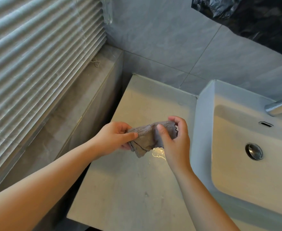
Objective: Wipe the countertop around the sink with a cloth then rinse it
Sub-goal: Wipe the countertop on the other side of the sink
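From the head camera, I held the grey microfibre cloth up in the air over the countertop, left of the basin. My left hand pinched one bunched end between thumb and fingers, and my right hand pinched the other, thumb across the front of the fabric, so both hands were closed on the cloth and neither was free. The cloth hung folded in loose layers, clear of the stone. Just under it a small puddle shone on the counter.

I judged the risks modest. If I set the cloth down still bunched, it would likely smear the puddle about, not lift it. A loose corner dangling could drag water toward the open front edge and drip to the floor. With the tap spout off to the right, carrying a soaked cloth across might trail drops over the basin rim.
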Tool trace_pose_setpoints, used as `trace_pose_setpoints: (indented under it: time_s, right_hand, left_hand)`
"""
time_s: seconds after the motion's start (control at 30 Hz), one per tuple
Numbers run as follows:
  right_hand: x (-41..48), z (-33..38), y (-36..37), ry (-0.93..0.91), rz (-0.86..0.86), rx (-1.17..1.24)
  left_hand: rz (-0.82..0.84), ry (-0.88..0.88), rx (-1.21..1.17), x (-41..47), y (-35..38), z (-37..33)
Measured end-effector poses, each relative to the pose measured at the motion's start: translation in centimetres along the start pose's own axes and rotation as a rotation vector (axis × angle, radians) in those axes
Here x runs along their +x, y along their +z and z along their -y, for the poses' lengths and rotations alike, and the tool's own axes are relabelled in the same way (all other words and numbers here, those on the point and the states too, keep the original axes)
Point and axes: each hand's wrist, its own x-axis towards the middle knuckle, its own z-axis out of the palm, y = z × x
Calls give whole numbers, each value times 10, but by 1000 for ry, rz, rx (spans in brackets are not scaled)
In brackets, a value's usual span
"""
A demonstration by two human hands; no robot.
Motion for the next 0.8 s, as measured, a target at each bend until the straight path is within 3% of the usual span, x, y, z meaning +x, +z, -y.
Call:
trace_pose_setpoints:
  time_s: [0.1,0.27,0.37,0.53,0.7,0.8]
  right_hand:
    - [-12,-10,4,103,78,98]
    - [-7,-9,7,590,115,585]
    - [4,-9,4,621,175,763]
    - [13,-7,3,604,291,744]
    - [22,-14,4,629,56,554]
    - [36,-21,-3,653,83,569]
  left_hand:
    - [-51,63,-95,1,10,2]
    - [-144,253,156,6,25,3]
    - [-130,269,151,7,28,1]
    - [-120,283,144,7,32,-2]
    - [-47,259,223,10,25,-1]
    - [-107,202,228,14,12,9]
